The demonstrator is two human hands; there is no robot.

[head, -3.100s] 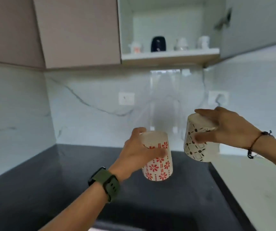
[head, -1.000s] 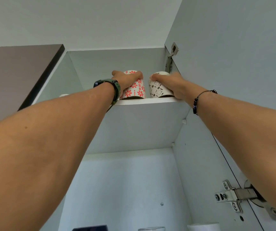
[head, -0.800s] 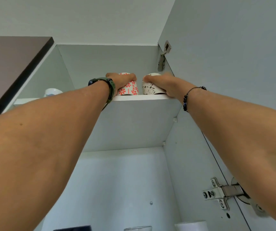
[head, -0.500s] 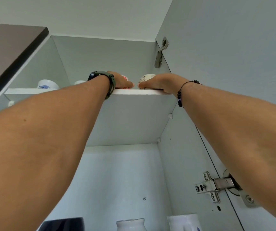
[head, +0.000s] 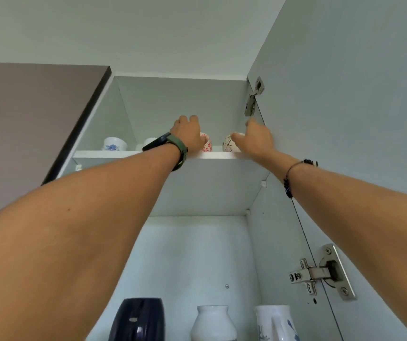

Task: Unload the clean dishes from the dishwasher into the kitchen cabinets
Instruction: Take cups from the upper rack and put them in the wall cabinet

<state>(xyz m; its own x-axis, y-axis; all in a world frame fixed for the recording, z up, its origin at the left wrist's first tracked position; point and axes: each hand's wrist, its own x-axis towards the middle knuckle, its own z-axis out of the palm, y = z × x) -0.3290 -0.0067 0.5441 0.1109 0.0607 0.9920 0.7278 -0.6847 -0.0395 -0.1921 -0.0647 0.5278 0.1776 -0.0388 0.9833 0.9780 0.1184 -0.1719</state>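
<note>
Two patterned cups stand upside down on the upper cabinet shelf [head: 217,155]. The red-flowered cup [head: 207,143] shows just right of my left hand [head: 188,134], which is lifted above it with its fingers loosely bent and mostly hidden behind the hand. The cup with black marks [head: 228,145] stands beside it on the right. My right hand [head: 255,140] is blurred, with its fingers spread. Its thumb lies at the cup's top edge. Both cups rest on the shelf.
A blue-patterned white cup [head: 114,144] and another white cup [head: 149,141] stand further left on the same shelf. On the shelf below are a dark blue vase [head: 138,318], a white vase [head: 212,323] and a white jug [head: 275,323]. The open cabinet door [head: 345,119] stands on the right.
Both hands have lifted and loosened from the cups they held down on the shelf half a second ago. The view has tilted down a little, showing more of the lower shelf.
</note>
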